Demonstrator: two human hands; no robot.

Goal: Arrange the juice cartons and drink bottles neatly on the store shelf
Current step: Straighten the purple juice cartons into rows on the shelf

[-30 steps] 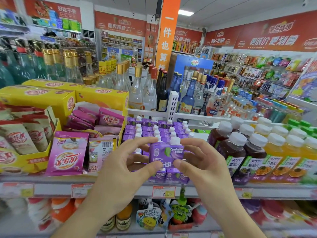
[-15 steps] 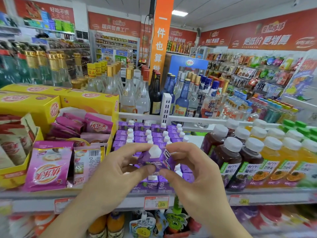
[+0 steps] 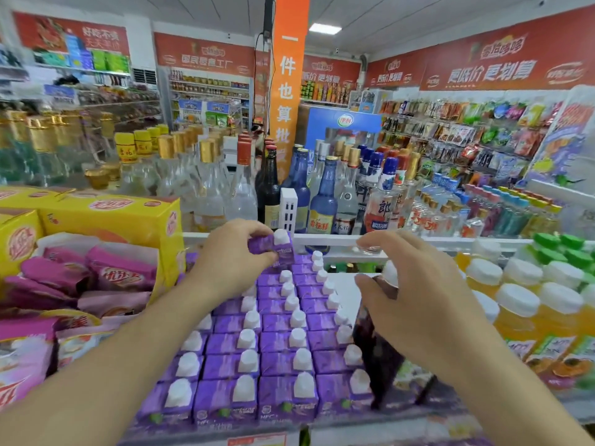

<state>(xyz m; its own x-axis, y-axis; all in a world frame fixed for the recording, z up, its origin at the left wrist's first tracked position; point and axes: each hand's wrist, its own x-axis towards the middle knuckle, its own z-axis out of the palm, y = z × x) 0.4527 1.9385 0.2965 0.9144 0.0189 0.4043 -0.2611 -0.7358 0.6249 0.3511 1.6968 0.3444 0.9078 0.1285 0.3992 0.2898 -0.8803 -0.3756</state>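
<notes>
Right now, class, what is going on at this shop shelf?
A person is stocking small purple juice cartons with white caps. The left hand pinches one purple carton above the far end of the purple carton rows. The right hand hovers, fingers loosely curled, holding nothing, over a dark juice bottle with a white cap beside the rows. Orange juice bottles stand to the right.

Bright ceiling panel light; wide-angle edge warp; soft motion blur.
</notes>
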